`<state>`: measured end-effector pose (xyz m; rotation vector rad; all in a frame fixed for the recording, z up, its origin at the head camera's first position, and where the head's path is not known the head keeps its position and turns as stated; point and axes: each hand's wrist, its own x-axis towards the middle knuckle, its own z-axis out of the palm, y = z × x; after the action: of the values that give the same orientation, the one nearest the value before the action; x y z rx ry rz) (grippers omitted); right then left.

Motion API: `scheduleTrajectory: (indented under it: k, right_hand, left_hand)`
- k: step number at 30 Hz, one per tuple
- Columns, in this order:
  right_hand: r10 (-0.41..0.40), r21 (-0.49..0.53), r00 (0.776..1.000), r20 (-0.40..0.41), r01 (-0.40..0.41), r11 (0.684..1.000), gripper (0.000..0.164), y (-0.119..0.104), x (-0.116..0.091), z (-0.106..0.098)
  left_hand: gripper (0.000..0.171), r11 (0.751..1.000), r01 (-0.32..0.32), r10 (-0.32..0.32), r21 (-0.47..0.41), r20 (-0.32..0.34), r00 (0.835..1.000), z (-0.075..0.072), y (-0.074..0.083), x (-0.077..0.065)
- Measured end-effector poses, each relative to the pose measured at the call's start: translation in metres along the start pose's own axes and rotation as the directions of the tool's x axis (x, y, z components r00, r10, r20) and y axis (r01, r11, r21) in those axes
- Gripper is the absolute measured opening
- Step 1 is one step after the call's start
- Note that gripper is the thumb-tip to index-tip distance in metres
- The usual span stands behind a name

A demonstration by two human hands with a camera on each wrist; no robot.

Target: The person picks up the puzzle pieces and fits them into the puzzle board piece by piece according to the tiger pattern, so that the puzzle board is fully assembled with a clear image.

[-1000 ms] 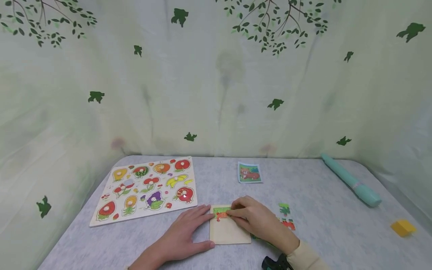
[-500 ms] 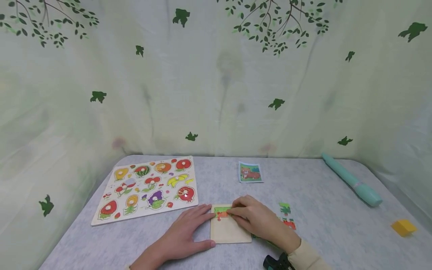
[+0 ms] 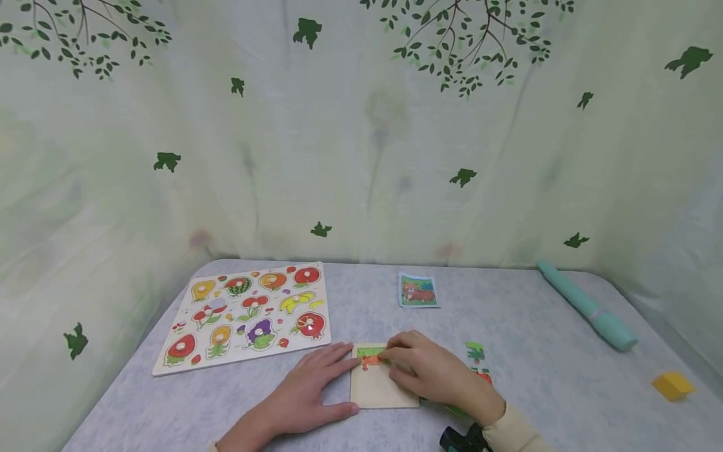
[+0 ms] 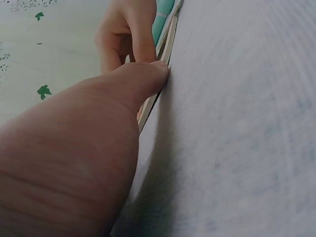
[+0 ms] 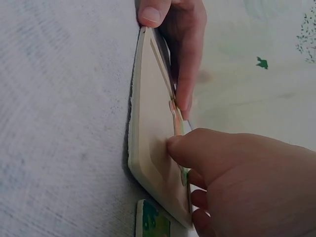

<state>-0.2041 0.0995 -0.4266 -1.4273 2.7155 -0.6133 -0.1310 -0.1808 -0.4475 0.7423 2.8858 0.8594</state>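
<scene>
Barely any change from half a second ago: same straight-fingered left hand along the 9 o'clock edge of the puzzle board, right hand curled over the orange-and-green pieces near its 12 o'clock edge, just with the thumb a touch further off the index finger now. Can't tell if pinching or only pressing. Loose pieces around 3 o'clock, picture card at 1. All on a grey-blue counter, with fruit board at 10, teal roll at 2, yellow block at 3, leafy-print curtain behind at 12.
</scene>
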Motion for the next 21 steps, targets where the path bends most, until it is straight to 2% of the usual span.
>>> scheduleTrajectory:
  k: [9,21]
  right_hand:
    - [0.003,-0.014,1.000,0.026,-0.002,1.000,0.031,0.001,0.000,-0.004]
    - [-0.002,-0.010,1.000,0.019,0.002,1.000,0.041,-0.012,-0.002,-0.014]
  left_hand:
    - [0.070,1.000,0.002,-0.002,-0.004,-0.006,1.000,0.004,-0.002,0.002]
    - [0.069,1.000,-0.008,0.008,0.006,-0.018,1.000,0.004,-0.004,0.000]
